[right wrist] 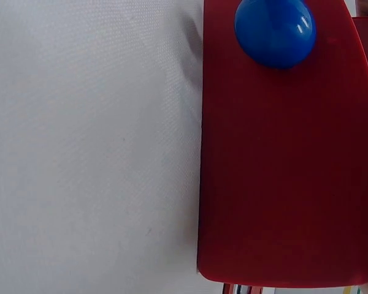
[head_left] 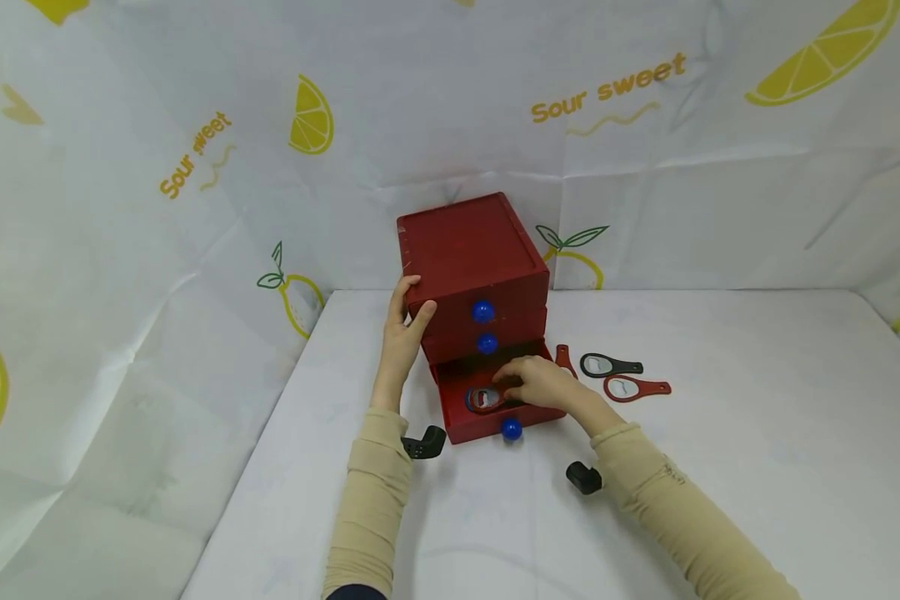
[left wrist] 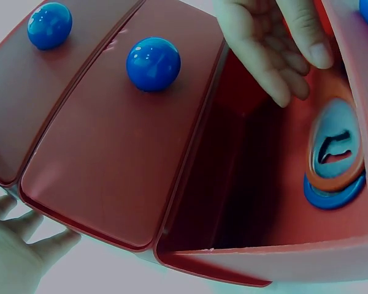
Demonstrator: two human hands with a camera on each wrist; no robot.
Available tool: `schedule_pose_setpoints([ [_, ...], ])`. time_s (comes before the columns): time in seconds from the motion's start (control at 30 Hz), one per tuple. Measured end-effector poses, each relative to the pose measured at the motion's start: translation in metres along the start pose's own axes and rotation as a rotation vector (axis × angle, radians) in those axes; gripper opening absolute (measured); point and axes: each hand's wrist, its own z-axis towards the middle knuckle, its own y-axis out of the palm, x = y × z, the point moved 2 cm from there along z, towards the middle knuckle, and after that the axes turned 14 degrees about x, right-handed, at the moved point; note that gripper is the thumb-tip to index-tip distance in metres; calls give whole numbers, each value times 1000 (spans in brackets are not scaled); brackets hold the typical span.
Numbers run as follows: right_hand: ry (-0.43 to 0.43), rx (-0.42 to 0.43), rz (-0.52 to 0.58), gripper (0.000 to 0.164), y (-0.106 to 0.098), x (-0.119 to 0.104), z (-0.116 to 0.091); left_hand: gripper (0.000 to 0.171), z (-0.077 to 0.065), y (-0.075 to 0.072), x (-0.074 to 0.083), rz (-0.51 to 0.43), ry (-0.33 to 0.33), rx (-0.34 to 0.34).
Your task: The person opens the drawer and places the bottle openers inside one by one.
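Observation:
A red cabinet (head_left: 465, 242) has its bottom drawer (head_left: 480, 429) pulled out. Inside lies a red bottle opener (left wrist: 337, 147) with a metal insert, on top of a blue bottle opener (left wrist: 336, 199). My right hand (head_left: 536, 382) is over the drawer, thumb and fingers apart and loosely bent beside the red opener's handle end; that end is partly hidden. My left hand (head_left: 405, 321) rests against the cabinet's left side, fingers extended along it and the thumb at the front edge. The right wrist view shows mostly the drawer front and its blue knob (right wrist: 275, 30).
Right of the drawer lie a black bottle opener (head_left: 598, 365), a red one (head_left: 624, 387) and another red one (head_left: 563, 357), partly hidden by the drawer and hand. The two upper drawers are closed, with blue knobs (head_left: 483, 312). A white printed sheet (head_left: 435, 100) hangs behind.

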Motion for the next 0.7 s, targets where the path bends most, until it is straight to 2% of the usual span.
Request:
schedule_pose_setpoints([
  [0.1,11,2,1,24,-1,0,-1,44,0,1,3,3,-11,-7],
  [0.33,0,31,43,23,-3,-2,-5,47,-10,0,25,-3,-18,-21],
  [0.57,-70,117,80,22,-18,0,-16,45,-11,0,29,-24,-21,-25],
  [0.7,-70,164,100,21,-32,5,-24,46,-11,0,29,-23,-26,-25],
])
